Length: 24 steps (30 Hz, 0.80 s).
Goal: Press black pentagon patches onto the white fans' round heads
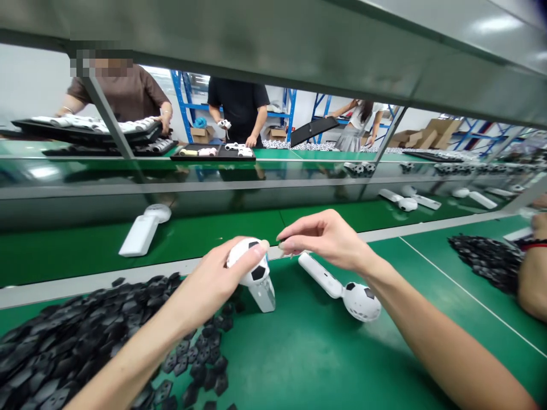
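Observation:
My left hand (222, 267) is wrapped around the round head of a white handheld device (261, 290), patterned like a football with black pentagons. Its flat handle points down toward the green bench. Just right of that head, my right hand (318, 239) has thumb and forefinger pinched on a small black piece (281, 241), mostly hidden by the fingertips. Below my right hand, a second football-headed device (361, 300) lies on the bench, handle toward the upper left. A big heap of black pentagon pieces (85, 336) spreads under and left of my left forearm.
Beyond the bench edge runs a green conveyor belt (85, 265) carrying a white device (143, 230) and several more at right. Another person's arm (532, 273) is beside a second black heap (487, 262). Metal posts and an overhead shelf (273, 51) cross the view; people work behind.

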Tool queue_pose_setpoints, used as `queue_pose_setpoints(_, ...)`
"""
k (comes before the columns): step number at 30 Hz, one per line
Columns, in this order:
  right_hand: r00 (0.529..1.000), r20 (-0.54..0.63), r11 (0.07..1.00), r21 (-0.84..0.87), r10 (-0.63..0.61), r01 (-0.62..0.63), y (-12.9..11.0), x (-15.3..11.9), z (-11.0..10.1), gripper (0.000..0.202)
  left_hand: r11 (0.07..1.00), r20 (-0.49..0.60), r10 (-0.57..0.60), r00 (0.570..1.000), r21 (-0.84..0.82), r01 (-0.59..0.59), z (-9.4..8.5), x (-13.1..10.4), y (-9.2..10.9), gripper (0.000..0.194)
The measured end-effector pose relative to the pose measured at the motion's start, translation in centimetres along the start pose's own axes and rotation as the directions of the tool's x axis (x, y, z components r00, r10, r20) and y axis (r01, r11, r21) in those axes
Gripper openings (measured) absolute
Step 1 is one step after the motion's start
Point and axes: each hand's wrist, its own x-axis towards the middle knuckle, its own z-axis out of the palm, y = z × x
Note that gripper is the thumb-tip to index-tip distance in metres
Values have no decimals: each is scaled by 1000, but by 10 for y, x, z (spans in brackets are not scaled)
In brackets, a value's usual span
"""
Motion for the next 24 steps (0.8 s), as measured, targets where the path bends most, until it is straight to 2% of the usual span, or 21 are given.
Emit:
queue_pose_setpoints(3,988,-100,993,-14,-116,116,-7,-2,4,24,988,176,-140,974,-35,149,-17,2,1,66)
queue_pose_setpoints(6,974,-162,987,-9,-160,161,-12,-4,9,23,905,401,-267,876,-208,371,-25,-1,-1,69)
queue_pose_setpoints(7,972,-170,987,-5,-160,161,-13,-5,11,22,867,445,-273,853,-271,419,-24,-2,-1,70)
queue_pose_setpoints(9,975,-167,989,2,-147,149,-14,-8,16,20,806,456,-238,858,-400,436,-19,-6,-2,72)
queue_pose_setpoints(11,979,-159,991,28,-126,132,-14,-11,21,22,766,381,-154,912,-537,354,-11,-9,-1,73)
queue_pose_setpoints(13,983,-156,991,76,-94,107,-14,-14,27,28,745,234,-89,968,-630,220,-3,-11,0,71)
queue_pose_setpoints(15,986,-154,989,116,-68,87,-14,-16,33,34,729,99,-56,993,-676,109,2,-11,0,65)
queue_pose_setpoints(19,983,-159,986,124,-90,111,-11,-18,43,33,715,-28,71,997,-695,-71,6,-8,-6,38)
queue_pose_setpoints(24,984,-165,992,98,-63,80,-2,-18,53,34,806,-151,174,973,-546,-229,16,-10,-15,32)
